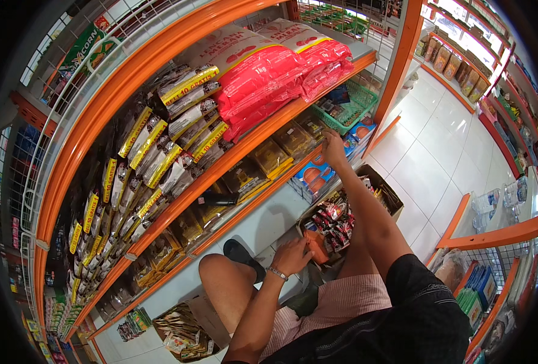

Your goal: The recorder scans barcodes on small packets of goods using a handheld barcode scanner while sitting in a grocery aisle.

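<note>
My right hand [334, 148] reaches to the lower shelf, at the near corner of a green plastic basket [353, 107] and beside clear-wrapped packs [296, 136] with brown and gold contents. Its fingertips are partly hidden, so I cannot tell whether it grips anything. My left hand [291, 257], with a metal-banded wristwatch [277, 273], hovers or rests at the edge of a cardboard box. Its fingers are spread beside an orange packet [316, 245]. Small red and dark sachets [337, 216] fill much of that box.
Pink-and-white 1 kg bags [269, 68] and rows of white-and-yellow packets [155, 150] fill the orange-edged shelf [196, 182] above. A black object [217, 199] lies on the lower shelf. Another carton of sachets [184, 330] stands by my left leg. White floor tiles [425, 132] run right.
</note>
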Available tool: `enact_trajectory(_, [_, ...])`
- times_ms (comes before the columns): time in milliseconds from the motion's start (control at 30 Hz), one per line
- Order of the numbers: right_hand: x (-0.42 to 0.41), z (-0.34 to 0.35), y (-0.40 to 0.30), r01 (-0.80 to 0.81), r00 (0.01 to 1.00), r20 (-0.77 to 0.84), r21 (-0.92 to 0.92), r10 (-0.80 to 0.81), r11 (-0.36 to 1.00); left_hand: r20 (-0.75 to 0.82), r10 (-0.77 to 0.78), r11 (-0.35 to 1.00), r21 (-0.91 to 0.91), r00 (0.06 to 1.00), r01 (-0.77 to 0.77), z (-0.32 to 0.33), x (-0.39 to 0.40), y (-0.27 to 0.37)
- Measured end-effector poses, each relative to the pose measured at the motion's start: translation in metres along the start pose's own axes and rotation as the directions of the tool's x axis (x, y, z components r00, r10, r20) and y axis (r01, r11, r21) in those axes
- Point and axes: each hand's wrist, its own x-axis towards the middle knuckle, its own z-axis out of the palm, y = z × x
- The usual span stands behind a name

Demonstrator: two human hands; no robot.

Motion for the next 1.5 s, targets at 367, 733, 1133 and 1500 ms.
enact_trajectory(367, [0.002, -0.013, -0.016, 0.046, 0.998, -0.046, 0.078, -0.043, 0.996, 0.027, -0.006, 1.000, 0.011, 1.000, 0.005, 0.002, 0.002, 0.001])
enact_trajectory(733, [0.013, -0.013, -0.083, 0.201, 0.963, 0.178, 0.036, -0.204, 0.979, 0.079, -0.008, 1.000, 0.025, 0.997, 0.006, 0.006, 0.004, -0.001])
enact_trajectory(1133, [0.010, -0.009, -0.087, 0.264, 0.964, 0.035, -0.072, -0.262, 0.962, 0.047, -0.009, 1.000, 0.019, 0.999, 0.008, 0.007, 0.000, -0.001])
enact_trajectory(1500, [-0.141, -0.155, 0.165, -0.420, 0.750, 0.256, -0.528, 0.610, 0.738, 0.066, -0.005, 0.995, 0.102, 0.998, -0.002, -0.014, -0.011, 0.008])
